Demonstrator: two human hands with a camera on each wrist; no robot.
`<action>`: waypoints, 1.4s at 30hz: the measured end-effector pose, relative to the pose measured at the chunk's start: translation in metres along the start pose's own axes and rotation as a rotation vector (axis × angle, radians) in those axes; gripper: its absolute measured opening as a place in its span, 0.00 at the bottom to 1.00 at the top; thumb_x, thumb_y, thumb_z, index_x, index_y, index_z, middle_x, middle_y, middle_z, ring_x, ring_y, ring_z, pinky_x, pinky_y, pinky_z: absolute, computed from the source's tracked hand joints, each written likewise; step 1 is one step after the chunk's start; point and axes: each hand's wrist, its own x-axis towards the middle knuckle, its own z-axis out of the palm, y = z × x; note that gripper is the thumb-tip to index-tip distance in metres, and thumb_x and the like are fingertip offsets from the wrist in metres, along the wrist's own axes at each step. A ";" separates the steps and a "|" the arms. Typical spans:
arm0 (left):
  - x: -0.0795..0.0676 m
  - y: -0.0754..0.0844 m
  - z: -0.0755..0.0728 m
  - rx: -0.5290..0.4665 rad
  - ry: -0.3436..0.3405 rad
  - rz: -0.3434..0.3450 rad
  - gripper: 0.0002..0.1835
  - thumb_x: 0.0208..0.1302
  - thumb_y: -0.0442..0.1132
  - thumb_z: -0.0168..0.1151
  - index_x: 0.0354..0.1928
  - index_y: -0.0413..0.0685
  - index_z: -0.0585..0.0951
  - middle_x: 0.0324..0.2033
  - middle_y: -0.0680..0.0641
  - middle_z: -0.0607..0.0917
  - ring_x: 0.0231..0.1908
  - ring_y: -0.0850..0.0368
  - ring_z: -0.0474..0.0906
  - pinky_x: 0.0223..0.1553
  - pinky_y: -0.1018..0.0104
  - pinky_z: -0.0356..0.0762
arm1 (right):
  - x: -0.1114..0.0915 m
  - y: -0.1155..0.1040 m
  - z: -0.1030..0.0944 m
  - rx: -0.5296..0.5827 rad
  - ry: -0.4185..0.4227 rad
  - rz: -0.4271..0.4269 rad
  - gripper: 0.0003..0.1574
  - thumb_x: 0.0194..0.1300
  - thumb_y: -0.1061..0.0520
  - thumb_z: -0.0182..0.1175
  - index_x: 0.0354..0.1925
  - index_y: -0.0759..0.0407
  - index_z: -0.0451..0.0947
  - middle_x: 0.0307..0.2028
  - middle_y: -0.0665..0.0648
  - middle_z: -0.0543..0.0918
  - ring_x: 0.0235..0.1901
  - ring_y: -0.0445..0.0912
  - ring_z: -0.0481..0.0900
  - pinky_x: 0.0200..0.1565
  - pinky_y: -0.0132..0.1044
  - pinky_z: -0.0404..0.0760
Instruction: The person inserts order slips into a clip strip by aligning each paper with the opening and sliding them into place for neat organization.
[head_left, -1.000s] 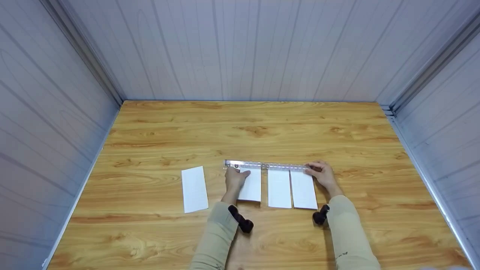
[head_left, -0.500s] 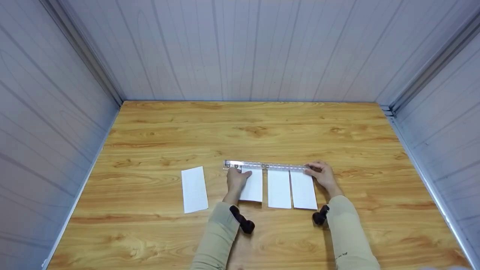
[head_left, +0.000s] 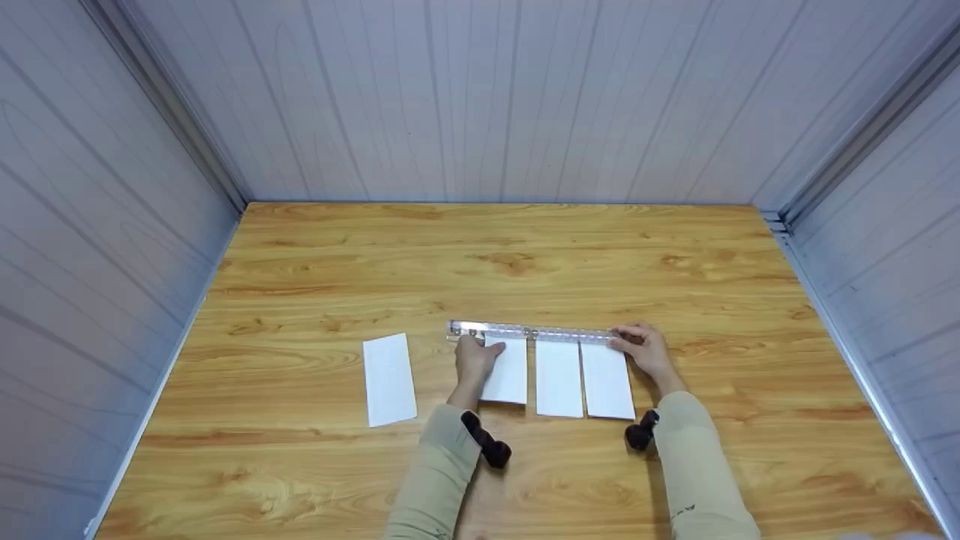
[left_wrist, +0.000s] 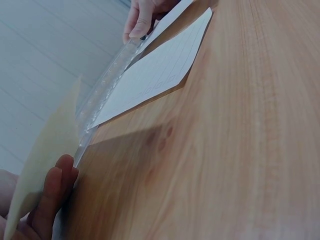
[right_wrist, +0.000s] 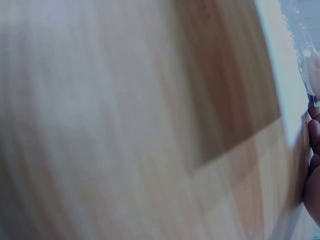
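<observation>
My left hand (head_left: 472,361) pinches a white paper sheet (head_left: 508,376); in the left wrist view this sheet (left_wrist: 50,145) stands tilted up off the table, between thumb and fingers. A clear plastic ruler (head_left: 574,335) lies along the top edges of the sheets. My right hand (head_left: 649,352) pinches the ruler's right end between thumb and fingers. Under the ruler's right half are a middle sheet (head_left: 559,382) and a right sheet (head_left: 608,384), side by side with a narrow gap. Printed lines and small boxes show on the middle sheet (left_wrist: 155,65) in the left wrist view.
Another white sheet (head_left: 389,380) lies apart to the left, slightly turned. The wood-grain table (head_left: 495,255) is bordered by pale panel walls (head_left: 480,97) at the back and both sides. Each sleeve cuff carries a black wrist camera (head_left: 493,451).
My left hand has slid slightly to the right with its sheet, narrowing the gap to the middle sheet. The right hand and the ruler have stayed in place.
</observation>
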 end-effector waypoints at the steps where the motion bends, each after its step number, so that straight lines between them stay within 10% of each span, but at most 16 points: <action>1: 0.000 0.000 0.000 -0.005 -0.003 0.001 0.23 0.47 0.34 0.66 0.14 0.48 0.58 0.13 0.53 0.58 0.15 0.60 0.58 0.17 0.68 0.55 | 0.000 0.000 0.000 0.010 0.002 0.002 0.14 0.50 0.69 0.62 0.38 0.76 0.76 0.36 0.67 0.75 0.36 0.46 0.72 0.37 0.23 0.68; 42: -0.005 0.003 0.007 -0.007 -0.020 0.057 0.22 0.47 0.33 0.66 0.16 0.47 0.58 0.16 0.51 0.58 0.19 0.58 0.57 0.20 0.67 0.55 | 0.005 0.016 -0.001 -0.034 -0.008 0.010 0.15 0.51 0.65 0.63 0.40 0.71 0.78 0.37 0.62 0.76 0.38 0.42 0.70 0.40 0.25 0.68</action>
